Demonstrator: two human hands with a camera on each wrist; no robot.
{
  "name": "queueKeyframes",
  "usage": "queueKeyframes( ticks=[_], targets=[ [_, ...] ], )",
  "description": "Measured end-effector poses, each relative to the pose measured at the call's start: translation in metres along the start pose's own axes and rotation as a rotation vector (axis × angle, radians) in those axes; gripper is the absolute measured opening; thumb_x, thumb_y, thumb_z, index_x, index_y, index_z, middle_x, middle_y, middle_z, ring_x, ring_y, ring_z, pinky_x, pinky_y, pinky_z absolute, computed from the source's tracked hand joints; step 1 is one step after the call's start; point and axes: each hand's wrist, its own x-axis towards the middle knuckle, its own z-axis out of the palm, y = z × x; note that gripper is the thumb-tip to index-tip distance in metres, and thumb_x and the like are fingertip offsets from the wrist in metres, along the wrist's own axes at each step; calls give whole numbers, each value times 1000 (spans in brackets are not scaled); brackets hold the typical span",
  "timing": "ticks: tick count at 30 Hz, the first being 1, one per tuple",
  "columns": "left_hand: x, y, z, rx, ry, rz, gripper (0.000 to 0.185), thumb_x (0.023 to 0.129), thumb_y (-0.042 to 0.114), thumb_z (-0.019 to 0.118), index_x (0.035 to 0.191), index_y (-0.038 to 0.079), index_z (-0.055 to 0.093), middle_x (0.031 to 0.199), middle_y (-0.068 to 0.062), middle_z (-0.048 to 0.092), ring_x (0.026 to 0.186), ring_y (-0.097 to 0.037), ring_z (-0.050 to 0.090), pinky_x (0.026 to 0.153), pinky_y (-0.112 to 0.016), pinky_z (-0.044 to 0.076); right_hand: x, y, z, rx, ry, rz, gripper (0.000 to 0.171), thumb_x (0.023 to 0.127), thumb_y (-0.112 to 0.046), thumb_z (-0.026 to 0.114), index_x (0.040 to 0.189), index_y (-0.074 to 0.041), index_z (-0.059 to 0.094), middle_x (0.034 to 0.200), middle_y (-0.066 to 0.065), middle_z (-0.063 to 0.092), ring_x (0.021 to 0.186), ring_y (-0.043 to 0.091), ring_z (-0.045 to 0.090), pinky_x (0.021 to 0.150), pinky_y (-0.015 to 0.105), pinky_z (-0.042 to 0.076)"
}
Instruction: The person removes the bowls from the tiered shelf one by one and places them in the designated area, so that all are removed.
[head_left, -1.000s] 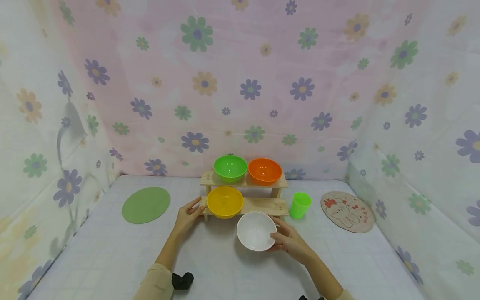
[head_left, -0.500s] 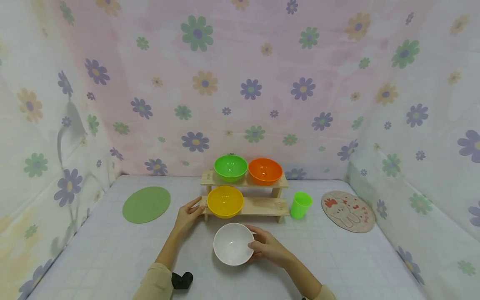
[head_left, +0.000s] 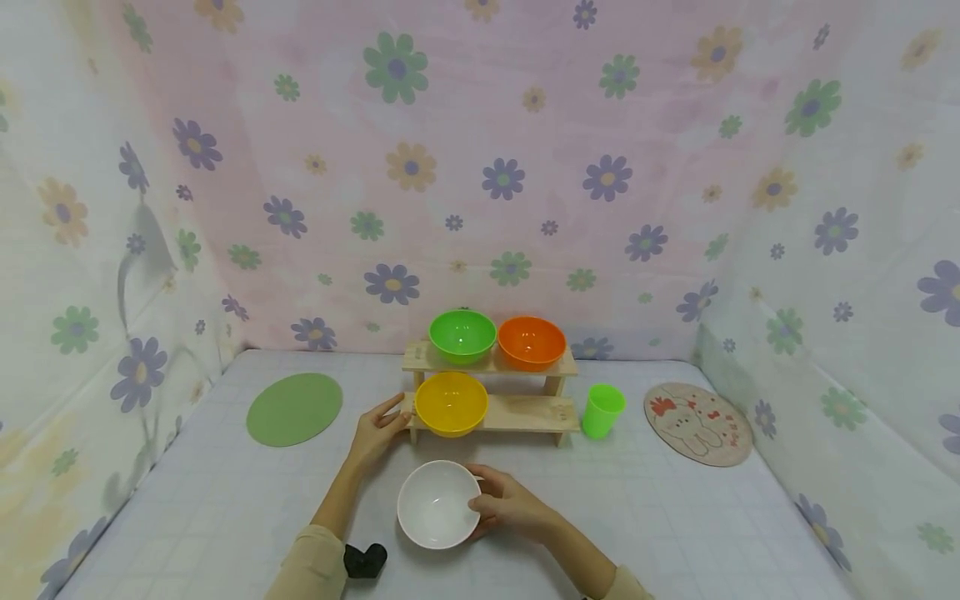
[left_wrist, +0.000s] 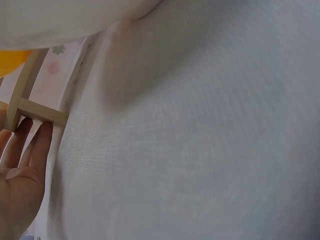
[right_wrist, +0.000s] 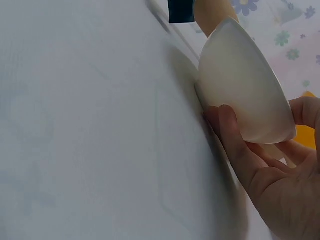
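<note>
From the head view, four bowls show: a green bowl (head_left: 462, 335) and an orange bowl (head_left: 531, 342) on the top step of one wooden rack (head_left: 525, 412), a yellow bowl (head_left: 451, 402) on its lower step, and a white bowl (head_left: 438, 504) on the table (head_left: 675, 517) before the rack, gripped at its rim by the right hand (head_left: 510, 504); one green cup (head_left: 602, 410) and two round mats (head_left: 294, 408) lie alongside. The left wrist view shows the left hand (left_wrist: 20, 175) with straight fingers touching the rack's leg. The right wrist view shows the right hand's fingers (right_wrist: 235, 145) curled under the white bowl, thumb over its rim.

Left hand (head_left: 378, 435) flat, right hand (head_left: 510, 506) curled
</note>
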Motion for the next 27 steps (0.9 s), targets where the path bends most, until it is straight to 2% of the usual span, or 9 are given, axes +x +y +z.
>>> queueKeyframes(
  ticks=[7, 11, 15, 18, 21, 24, 27],
  targets=[
    [0, 1, 1, -51, -25, -3, 49, 90, 2, 60, 136, -7, 43, 122, -35, 52, 111, -38, 57, 85, -29, 56, 3, 3, 7, 1, -17, 4, 58, 89, -5, 54, 143, -2, 34, 125, 21, 53, 83, 23, 63, 73, 40, 60],
    [0, 0, 1, -81, -42, -10, 50, 91, 0, 59, 137, -8, 41, 123, -36, 51, 108, -33, 60, 83, -31, 57, 2, 3, 8, 24, -55, 1, 57, 91, -7, 54, 144, -2, 32, 125, 22, 52, 84, 24, 64, 75, 42, 60],
    [1, -1, 0, -83, -41, -10, 49, 91, 0, 59, 136, -8, 42, 123, -36, 51, 105, -28, 62, 82, -31, 57, 1, 1, 4, -52, -46, -15, 58, 93, -12, 56, 144, 0, 30, 125, 23, 52, 81, 24, 65, 75, 42, 60],
    [1, -2, 1, -88, -40, -4, 49, 90, -1, 59, 136, -8, 42, 122, -36, 51, 103, -25, 62, 82, -30, 57, -1, -4, -3, -154, 15, -35, 59, 94, -17, 57, 143, 3, 30, 126, 25, 50, 82, 25, 66, 72, 40, 61],
    [1, -1, 1, -97, -41, -7, 49, 90, -1, 59, 136, -8, 42, 122, -36, 51, 102, -24, 63, 83, -31, 57, -1, -9, -11, -211, 109, -81, 56, 94, -16, 55, 140, 7, 33, 126, 29, 49, 84, 31, 67, 71, 40, 61],
    [0, 0, 0, -94, -43, -9, 49, 90, 0, 59, 136, -8, 43, 122, -36, 51, 104, -27, 62, 85, -34, 56, 0, -14, -18, -217, 266, -165, 46, 94, -12, 56, 131, 11, 42, 117, 28, 53, 82, 33, 67, 69, 38, 61],
    [0, 1, -1, -90, -42, -10, 50, 90, 1, 60, 136, -8, 42, 122, -36, 51, 108, -33, 59, 87, -36, 55, 4, -20, -22, -194, 466, -256, 36, 92, -8, 59, 120, 12, 49, 102, 22, 58, 73, 27, 67, 63, 33, 61]
  ],
)
